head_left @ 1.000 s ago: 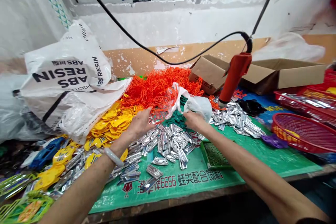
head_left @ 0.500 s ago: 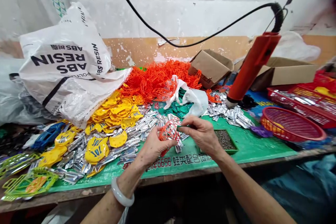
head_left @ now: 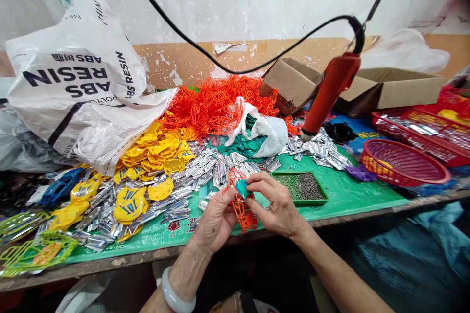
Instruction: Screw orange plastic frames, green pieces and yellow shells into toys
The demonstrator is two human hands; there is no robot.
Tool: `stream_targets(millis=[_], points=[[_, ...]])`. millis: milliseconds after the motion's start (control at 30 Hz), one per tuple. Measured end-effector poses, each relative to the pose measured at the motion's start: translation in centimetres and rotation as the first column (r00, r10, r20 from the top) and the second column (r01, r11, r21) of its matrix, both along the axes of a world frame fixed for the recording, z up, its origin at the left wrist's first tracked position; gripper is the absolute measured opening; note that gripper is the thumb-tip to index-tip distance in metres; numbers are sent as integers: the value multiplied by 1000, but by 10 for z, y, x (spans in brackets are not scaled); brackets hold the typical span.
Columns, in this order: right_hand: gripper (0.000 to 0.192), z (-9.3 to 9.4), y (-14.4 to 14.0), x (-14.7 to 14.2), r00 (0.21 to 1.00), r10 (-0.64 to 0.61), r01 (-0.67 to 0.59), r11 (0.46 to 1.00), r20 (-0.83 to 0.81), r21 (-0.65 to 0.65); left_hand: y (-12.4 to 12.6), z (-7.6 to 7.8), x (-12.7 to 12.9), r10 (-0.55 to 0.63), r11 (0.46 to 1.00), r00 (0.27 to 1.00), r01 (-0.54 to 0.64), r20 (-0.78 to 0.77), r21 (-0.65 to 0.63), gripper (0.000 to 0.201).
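Note:
My left hand point(head_left: 216, 222) is closed around an orange lattice plastic frame point(head_left: 245, 219), held above the front edge of the bench. A teal-green plastic piece point(head_left: 242, 188) lies against the upper part of this frame. My right hand point(head_left: 277, 208) pinches that piece at its right side, with thumb and fingertips close to the frame. Whether the two parts are joined cannot be seen. Behind my hands, flat silvery pieces point(head_left: 222, 168) are heaped beside a white bag point(head_left: 271, 129) of green parts point(head_left: 244, 144).
A red-orange power screwdriver point(head_left: 330, 93) hangs from a black cable at right. Below it is a green tray point(head_left: 311, 202) of small screws. Yellow parts point(head_left: 157, 149), an orange lattice heap point(head_left: 213, 105), cardboard boxes point(head_left: 407, 90) and a red basket point(head_left: 406, 176) surround the work area.
The orange frame has turned and come lower, nearer to me. My right hand has brought the green piece onto its face. The camera view has shifted, showing more of the screw tray.

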State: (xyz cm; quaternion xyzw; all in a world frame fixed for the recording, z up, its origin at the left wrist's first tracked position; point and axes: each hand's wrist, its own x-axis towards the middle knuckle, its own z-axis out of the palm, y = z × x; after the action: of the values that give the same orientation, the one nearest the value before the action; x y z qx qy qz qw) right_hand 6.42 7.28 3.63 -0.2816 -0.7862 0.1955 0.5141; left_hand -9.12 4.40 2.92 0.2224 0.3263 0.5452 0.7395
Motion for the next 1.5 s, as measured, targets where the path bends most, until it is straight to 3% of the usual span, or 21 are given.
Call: stream_targets(millis=[200, 400, 567, 767, 1000, 1267, 1500], points=[[15, -2, 1, 1, 994, -97, 92, 990, -48, -109, 2, -5, 9, 32, 999, 999, -32, -5, 25, 17], [11, 8, -1, 2, 999, 17, -7, 980, 51, -200, -3, 0, 1, 41, 998, 999, -41, 3, 44, 38], [12, 8, -7, -2, 987, -6, 25, 993, 159, -117, -3, 3, -5, 38, 999, 995, -37, -89, 14, 36], [5, 14, -18, -7, 910, -190, 149, 979, 367, 136, -6, 8, 4, 90, 996, 986, -88, -140, 14, 23], [6, 18, -19, -5, 840, -205, 160, 978, 502, 130, -12, 1, 16, 142, 990, 973, -143, -180, 11, 26], [20, 8, -22, -7, 926, -214, 137, 958, 311, 252, -12, 9, 3, 45, 996, 994, -52, -101, -67, 21], [28, 6, -28, -14, 908, -249, 144, 940, 336, 308, -11, 13, -4, 55, 996, 995, -61, -84, -64, 18]])
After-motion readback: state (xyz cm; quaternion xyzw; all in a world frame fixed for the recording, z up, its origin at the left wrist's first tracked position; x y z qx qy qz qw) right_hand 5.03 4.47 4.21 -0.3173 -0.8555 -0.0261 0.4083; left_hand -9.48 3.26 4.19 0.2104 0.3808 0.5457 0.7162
